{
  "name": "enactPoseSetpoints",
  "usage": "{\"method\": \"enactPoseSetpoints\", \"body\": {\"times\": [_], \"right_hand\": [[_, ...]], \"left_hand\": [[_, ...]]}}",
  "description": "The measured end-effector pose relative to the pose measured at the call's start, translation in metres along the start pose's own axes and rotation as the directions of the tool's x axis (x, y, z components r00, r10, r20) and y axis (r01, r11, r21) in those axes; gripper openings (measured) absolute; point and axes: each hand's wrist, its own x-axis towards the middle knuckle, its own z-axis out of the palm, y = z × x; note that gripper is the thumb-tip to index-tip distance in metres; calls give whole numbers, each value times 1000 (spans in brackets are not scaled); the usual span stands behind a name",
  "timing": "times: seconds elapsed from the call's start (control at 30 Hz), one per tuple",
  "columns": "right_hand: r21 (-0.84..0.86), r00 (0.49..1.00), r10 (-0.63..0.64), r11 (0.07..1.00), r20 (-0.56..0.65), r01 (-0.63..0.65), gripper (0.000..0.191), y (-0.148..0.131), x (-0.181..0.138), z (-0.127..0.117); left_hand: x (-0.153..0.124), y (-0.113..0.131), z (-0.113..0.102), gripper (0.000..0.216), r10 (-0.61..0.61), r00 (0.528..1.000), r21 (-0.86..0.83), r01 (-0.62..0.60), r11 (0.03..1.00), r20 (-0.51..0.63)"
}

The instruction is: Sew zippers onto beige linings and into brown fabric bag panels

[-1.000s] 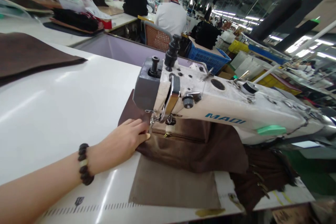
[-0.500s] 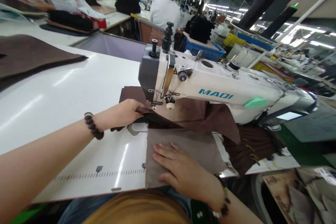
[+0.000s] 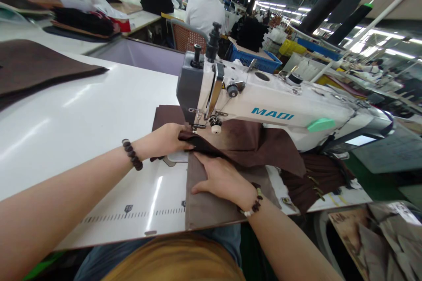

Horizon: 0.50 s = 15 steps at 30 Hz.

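Beside the needle area of a white sewing machine (image 3: 227,101), my left hand (image 3: 171,139) pinches the edge of dark brown fabric (image 3: 237,153). The fabric runs under the machine head and spreads to the right below its arm. My right hand (image 3: 226,180) lies on a flat greyish-brown piece of fabric (image 3: 204,213) at the front edge, thumb spread. Its fingertips reach under or against the fold of the dark fabric, so they are partly hidden. Whether they grip the fold does not show.
Brown fabric pieces (image 3: 39,68) lie stacked on the white table (image 3: 108,101) at the left. Gathered brown fabric (image 3: 306,180) with metal pieces lies at the right. A bin of scraps (image 3: 379,237) stands at the lower right. Another person (image 3: 206,13) sits beyond the machine.
My right hand has slid forward over the flat fabric to the dark fold near the needle. My left hand has shifted slightly right, still gripping the dark fabric.
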Motion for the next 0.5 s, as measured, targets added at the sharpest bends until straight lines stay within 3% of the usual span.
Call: {"method": "enactPoseSetpoints", "body": {"times": [0.1,0.2,0.37,0.5], "right_hand": [[34,1000,6,999,4,-6,81,-1,-2,1],[48,1000,16,999,2,-16,77,-3,-2,3],[43,999,2,999,-41,0,66,-3,-10,4],[175,965,-167,976,201,132,55,3,-21,0]], "left_hand": [[-2,5,12,39,1,999,103,3,995,-39],[-5,10,22,31,27,996,173,-11,985,-89],[-13,12,26,18,174,980,149,-159,976,-94],[-13,1,22,20,187,970,5,-189,982,-154]]}}
